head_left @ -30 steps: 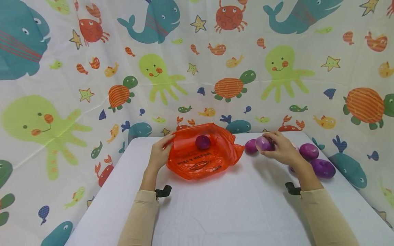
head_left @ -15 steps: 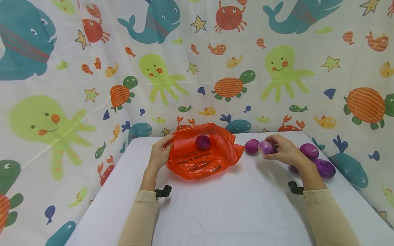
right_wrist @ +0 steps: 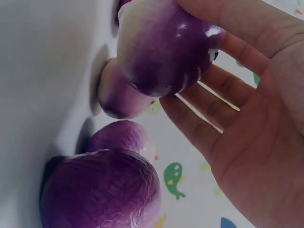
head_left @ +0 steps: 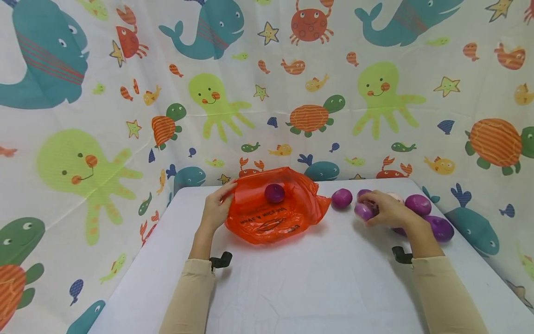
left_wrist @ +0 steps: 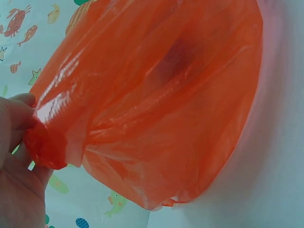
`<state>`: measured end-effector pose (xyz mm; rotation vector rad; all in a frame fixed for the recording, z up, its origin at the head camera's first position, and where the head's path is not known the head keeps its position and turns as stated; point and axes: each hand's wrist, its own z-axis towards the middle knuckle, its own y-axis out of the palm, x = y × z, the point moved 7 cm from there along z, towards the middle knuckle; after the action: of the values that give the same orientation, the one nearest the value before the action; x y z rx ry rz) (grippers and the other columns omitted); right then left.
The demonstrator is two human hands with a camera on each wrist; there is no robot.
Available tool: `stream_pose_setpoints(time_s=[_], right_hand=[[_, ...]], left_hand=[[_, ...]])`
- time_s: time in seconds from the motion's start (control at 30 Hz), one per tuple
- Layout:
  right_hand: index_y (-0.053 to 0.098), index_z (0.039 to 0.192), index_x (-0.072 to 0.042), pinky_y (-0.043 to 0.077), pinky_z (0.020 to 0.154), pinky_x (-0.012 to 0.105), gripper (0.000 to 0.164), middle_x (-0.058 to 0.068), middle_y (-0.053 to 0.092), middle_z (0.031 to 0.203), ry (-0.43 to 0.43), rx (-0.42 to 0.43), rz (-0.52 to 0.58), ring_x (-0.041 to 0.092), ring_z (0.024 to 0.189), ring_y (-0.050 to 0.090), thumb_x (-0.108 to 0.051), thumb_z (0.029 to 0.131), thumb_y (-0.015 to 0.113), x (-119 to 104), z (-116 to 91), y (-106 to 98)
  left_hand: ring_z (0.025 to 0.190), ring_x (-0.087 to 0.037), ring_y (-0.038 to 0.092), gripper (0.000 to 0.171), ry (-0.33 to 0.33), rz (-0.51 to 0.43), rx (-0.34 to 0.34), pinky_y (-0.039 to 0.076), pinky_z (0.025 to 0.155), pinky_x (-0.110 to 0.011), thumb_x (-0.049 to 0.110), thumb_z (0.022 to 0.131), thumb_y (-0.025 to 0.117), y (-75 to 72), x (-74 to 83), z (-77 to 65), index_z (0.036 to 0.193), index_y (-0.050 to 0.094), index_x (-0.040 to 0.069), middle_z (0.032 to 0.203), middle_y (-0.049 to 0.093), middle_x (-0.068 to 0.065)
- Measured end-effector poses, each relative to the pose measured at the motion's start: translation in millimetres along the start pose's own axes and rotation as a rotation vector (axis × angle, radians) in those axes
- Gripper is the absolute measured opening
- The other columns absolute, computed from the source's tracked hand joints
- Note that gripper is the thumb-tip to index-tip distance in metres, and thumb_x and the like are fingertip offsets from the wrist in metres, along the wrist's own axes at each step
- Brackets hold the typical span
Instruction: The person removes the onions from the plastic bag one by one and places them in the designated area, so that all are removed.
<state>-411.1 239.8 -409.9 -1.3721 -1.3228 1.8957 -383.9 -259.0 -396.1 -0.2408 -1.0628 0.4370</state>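
My left hand (head_left: 218,208) pinches the left edge of a red plastic bag (head_left: 267,218), which stands spread with its mouth facing me. In the left wrist view, bunched film lies between the thumb and fingers. Inside the bag is a dark purple onion (head_left: 274,193). On the right, my right hand (head_left: 390,211) holds a glossy purple-and-white onion (right_wrist: 166,47) with thumb and fingertips around it. Close behind the held one, another purple onion (head_left: 362,193) shows over the table. A further onion (head_left: 342,198) lies between the bag and my right hand.
At the table's right side lie several more onions, among them a purple one (head_left: 418,204) and a larger, darker one (head_left: 440,228); my right wrist partly covers the group. A sea-animal curtain (head_left: 267,116) hangs behind the white table (head_left: 300,287).
My right hand has moved a little right and down with its onion, and an onion behind it has come into sight. The left hand and bag stay put. The curtain's left part has shifted.
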Motion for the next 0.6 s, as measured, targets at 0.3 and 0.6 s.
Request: stream_pose_setpoints(time_s=[0.3, 0.6], right_hand=[[0.06, 0.138, -0.009, 0.05, 0.104, 0.068, 0.069, 0.02, 0.062, 0.135, 0.039, -0.056, 0.013, 0.041, 0.124, 0.056, -0.023, 0.078, 0.091, 3.7, -0.7, 4.4], [0.059, 0.128, -0.008, 0.055, 0.1, 0.062, 0.062, 0.016, 0.065, 0.123, 0.116, -0.102, 0.029, 0.033, 0.111, 0.061, -0.018, 0.077, 0.092, 10.8, -2.2, 9.0]], left_hand=[[0.148, -0.031, 0.048, 0.042, 0.03, 0.003, 0.006, 0.047, 0.113, -0.047, -0.003, 0.104, 0.054, -0.3, 4.0, 0.5, 0.144, 0.063, 0.007, 0.155, 0.056, -0.007], [0.146, -0.029, 0.051, 0.041, 0.038, 0.0, 0.009, 0.048, 0.113, -0.046, -0.001, 0.104, 0.056, -0.5, 3.8, 0.4, 0.142, 0.065, 0.011, 0.154, 0.058, -0.003]])
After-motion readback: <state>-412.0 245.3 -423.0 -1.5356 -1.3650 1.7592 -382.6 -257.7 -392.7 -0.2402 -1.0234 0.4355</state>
